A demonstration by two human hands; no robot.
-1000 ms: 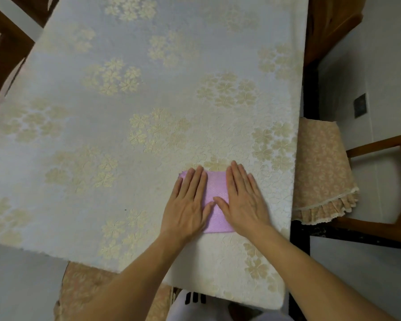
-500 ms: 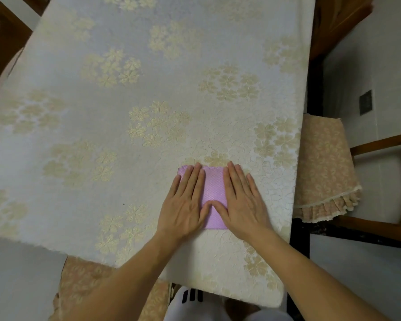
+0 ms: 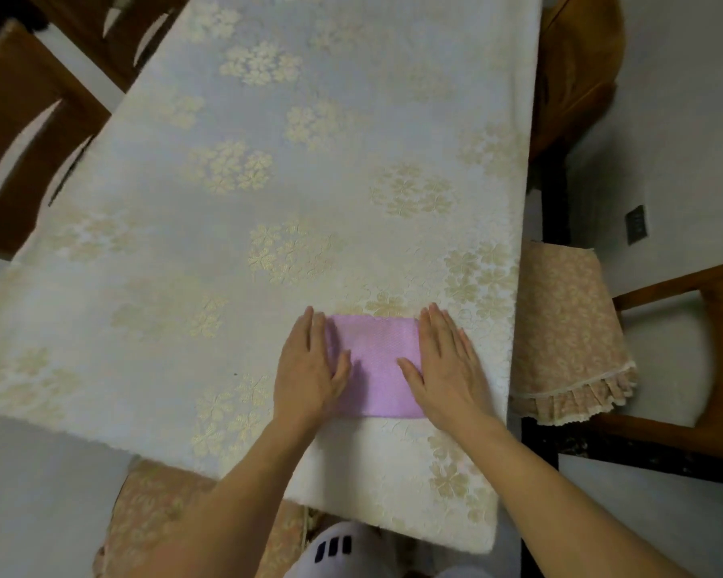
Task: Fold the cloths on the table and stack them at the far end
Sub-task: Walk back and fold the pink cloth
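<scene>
Tabletop [image 3: 268,181], near right corner: folded pink cloth [image 3: 374,365] lies flat. Left hand [image 3: 309,369] and right hand [image 3: 449,369], flat and unclenched, have slid apart to its side edges, exposing the middle. Judgement: crease smoothed; transfer to far end outstanding.

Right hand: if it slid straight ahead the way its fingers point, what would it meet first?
Nothing, as far as the picture shows. The right hand lies flat on the purple cloth, its fingers pointing up the table; ahead lies only bare floral tablecloth, to the frame's top edge.
</scene>
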